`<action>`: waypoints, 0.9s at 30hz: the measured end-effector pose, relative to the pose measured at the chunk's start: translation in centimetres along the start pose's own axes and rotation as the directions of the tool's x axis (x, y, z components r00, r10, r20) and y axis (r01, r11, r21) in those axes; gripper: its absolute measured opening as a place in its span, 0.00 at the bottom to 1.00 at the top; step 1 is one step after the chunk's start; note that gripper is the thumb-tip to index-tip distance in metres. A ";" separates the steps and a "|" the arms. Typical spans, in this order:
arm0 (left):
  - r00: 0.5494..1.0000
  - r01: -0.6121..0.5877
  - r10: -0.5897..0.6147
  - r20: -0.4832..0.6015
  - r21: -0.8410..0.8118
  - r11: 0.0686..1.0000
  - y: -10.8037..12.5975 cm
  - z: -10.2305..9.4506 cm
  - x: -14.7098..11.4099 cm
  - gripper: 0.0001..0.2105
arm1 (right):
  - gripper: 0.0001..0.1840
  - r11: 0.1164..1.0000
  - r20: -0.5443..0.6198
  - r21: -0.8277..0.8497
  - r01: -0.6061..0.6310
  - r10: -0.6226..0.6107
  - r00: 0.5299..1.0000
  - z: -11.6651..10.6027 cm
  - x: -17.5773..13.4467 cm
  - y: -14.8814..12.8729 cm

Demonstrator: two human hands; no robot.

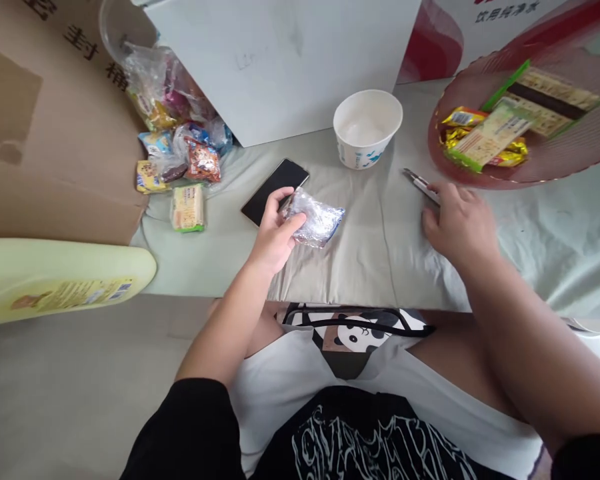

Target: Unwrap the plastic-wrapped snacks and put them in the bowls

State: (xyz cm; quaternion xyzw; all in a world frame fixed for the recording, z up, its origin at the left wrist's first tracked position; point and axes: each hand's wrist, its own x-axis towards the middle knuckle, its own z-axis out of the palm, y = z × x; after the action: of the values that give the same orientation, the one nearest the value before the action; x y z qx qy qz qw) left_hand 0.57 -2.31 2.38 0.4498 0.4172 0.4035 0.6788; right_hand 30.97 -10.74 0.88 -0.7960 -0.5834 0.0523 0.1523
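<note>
My left hand (275,233) is closed on a shiny, crinkled snack packet (319,220), clear and silvery with a blue edge, held above the cloth. A black smartphone (267,193) lies just behind that hand, partly covered by it. On the right, my right hand (460,220) is closed over the near end of a slim silver utility knife (421,185) lying against the cloth, its dark tip pointing away to the left. Most of the handle is hidden under my fingers. Between the hands and farther back stands a white paper bowl (368,130) with blue print.
A pink translucent plate (545,175) at the right holds several wrapped snacks. More packets (203,160) and a wrapped cracker pack (188,208) lie at the left. A white box (285,73) stands behind, a cardboard box (55,167) and pale yellow container (65,280) at left.
</note>
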 end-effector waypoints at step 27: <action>0.896 -0.358 0.403 0.185 0.837 0.413 -1.3 -0.4 -2.1 0.35 | 0.11 0.793 -0.040 0.575 0.202 -0.219 0.975 -1.0 -1.1 -3.0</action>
State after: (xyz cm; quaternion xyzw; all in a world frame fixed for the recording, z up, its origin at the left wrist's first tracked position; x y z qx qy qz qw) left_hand -0.23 -4.46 1.46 0.7975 0.4626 0.2975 0.2481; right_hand 28.13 -11.16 2.62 -0.6418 -0.6273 0.2201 0.3823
